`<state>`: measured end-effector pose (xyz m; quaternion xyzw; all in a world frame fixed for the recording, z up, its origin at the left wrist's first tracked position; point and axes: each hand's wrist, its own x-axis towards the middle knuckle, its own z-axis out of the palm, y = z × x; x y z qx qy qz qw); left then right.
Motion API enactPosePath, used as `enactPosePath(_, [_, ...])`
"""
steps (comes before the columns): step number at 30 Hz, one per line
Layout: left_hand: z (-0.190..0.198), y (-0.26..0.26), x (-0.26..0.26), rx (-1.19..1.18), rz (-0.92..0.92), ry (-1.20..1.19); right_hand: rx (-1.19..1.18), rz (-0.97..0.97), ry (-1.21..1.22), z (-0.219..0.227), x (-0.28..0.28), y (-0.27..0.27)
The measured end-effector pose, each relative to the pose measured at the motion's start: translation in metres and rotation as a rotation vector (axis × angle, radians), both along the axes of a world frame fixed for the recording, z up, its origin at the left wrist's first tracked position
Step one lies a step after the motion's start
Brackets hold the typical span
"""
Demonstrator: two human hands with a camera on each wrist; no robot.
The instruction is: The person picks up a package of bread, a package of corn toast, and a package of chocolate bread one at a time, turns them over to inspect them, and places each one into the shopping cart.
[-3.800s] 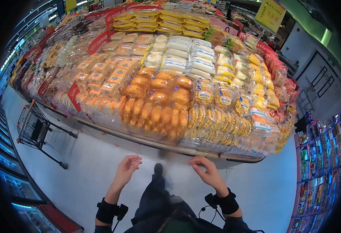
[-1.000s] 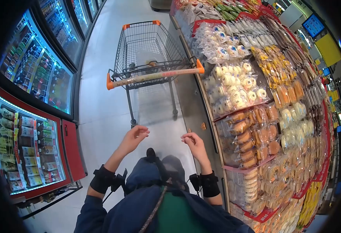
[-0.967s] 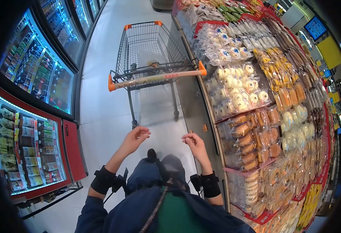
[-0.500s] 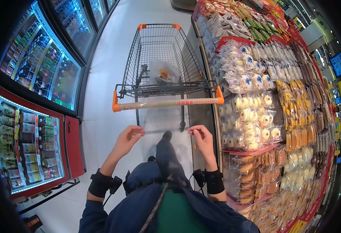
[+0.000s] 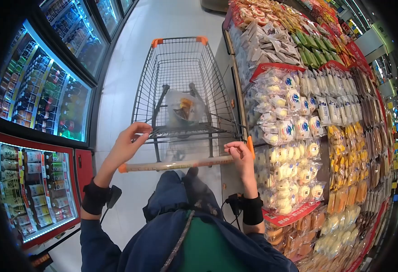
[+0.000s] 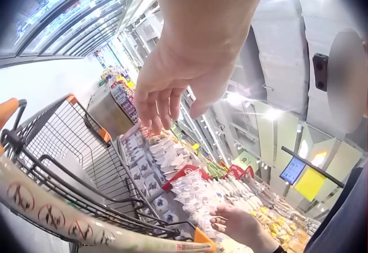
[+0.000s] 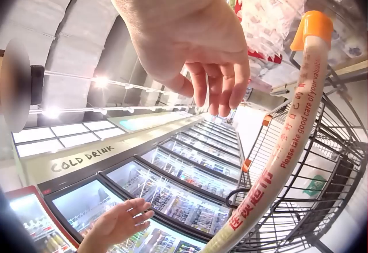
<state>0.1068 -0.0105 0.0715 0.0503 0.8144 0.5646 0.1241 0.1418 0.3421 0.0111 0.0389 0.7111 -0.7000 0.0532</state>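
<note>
A wire shopping cart stands right before me, its pale handle bar crossing in front of my body. Above the bar's left end my left hand hovers with loosely bent fingers and nothing in them. My right hand overlaps the bar's right end in the head view; the right wrist view shows its relaxed fingers apart from the bar, holding nothing. Inside the cart lies a clear plastic bag with something yellow and brown in it. Printed red lettering runs along the handle in the right wrist view.
Lit drink coolers line the left side, with a low red fridge nearer me. Along the right runs a display of packaged breads and cakes, its edge close to the cart. Pale floor stretches ahead on the left.
I have turned from the bread display towards the cart and come up to it. Its handle is now close to my body. Both hands have risen over the handle's ends.
</note>
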Motion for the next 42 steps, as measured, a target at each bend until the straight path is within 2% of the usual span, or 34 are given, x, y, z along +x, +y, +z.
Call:
enactPosePath(5, [-0.021, 0.007, -0.083, -0.101, -0.074, 0.005, 0.018, -0.039, -0.002, -0.006, -0.019, 0.003])
enactPosePath(8, [-0.056, 0.012, -0.141, -0.111, -0.146, 0.032, -0.03, -0.086, -0.072, -0.01, -0.027, 0.001])
enactPosePath(9, [-0.073, 0.015, -0.16, -0.156, -0.169, 0.054, -0.038, -0.11, -0.113, -0.012, -0.031, -0.001])
enactPosePath(11, [-0.116, 0.02, -0.196, -0.243, -0.213, 0.094, -0.005, -0.084, -0.039, -0.012, -0.037, -0.007])
enactPosePath(12, [-0.145, 0.023, -0.211, -0.273, -0.225, 0.088, 0.013, -0.068, -0.004, -0.01, -0.041, -0.01])
enactPosePath(14, [-0.205, 0.029, -0.234, -0.333, -0.251, 0.075, 0.066, -0.066, -0.08, -0.001, -0.048, -0.019])
enactPosePath(17, [-0.259, 0.043, -0.251, -0.442, -0.387, 0.053, 0.041, -0.08, -0.181, -0.005, -0.055, -0.03])
enactPosePath(20, [-0.27, 0.061, -0.256, -0.597, -0.496, 0.214, 0.058, -0.083, -0.202, -0.003, -0.06, -0.037])
enactPosePath(23, [-0.282, 0.078, -0.271, -0.664, -0.542, 0.071, 0.068, -0.1, -0.205, -0.008, -0.06, -0.037])
enactPosePath(26, [-0.327, 0.085, -0.28, -0.727, -0.519, 0.094, 0.074, -0.101, -0.237, -0.01, -0.067, -0.039])
enactPosePath(30, [-0.353, 0.097, -0.283, -0.823, -0.524, 0.136, 0.111, -0.099, -0.303, -0.005, -0.079, -0.044])
enactPosePath(33, [-0.379, 0.104, -0.288, -0.871, -0.597, 0.0, 0.138, -0.092, -0.303, -0.011, -0.081, -0.042])
enactPosePath(36, [-0.416, 0.108, -0.288, -0.862, -0.541, 0.041, 0.152, -0.146, -0.288, -0.011, -0.081, -0.041])
enactPosePath(38, [-0.465, 0.105, -0.284, -0.801, -0.446, 0.323, 0.152, -0.143, -0.289, -0.012, -0.082, -0.039])
enactPosePath(39, [-0.471, 0.105, -0.285, -0.767, -0.395, 0.464, 0.164, -0.137, -0.298, -0.012, -0.083, -0.038])
enactPosePath(41, [-0.481, 0.108, -0.293, -0.885, -0.426, 0.604, 0.188, -0.112, -0.305, -0.011, -0.084, -0.037])
enactPosePath(42, [-0.48, 0.113, -0.296, -0.924, -0.44, 0.565, 0.199, -0.095, -0.301, -0.01, -0.084, -0.037])
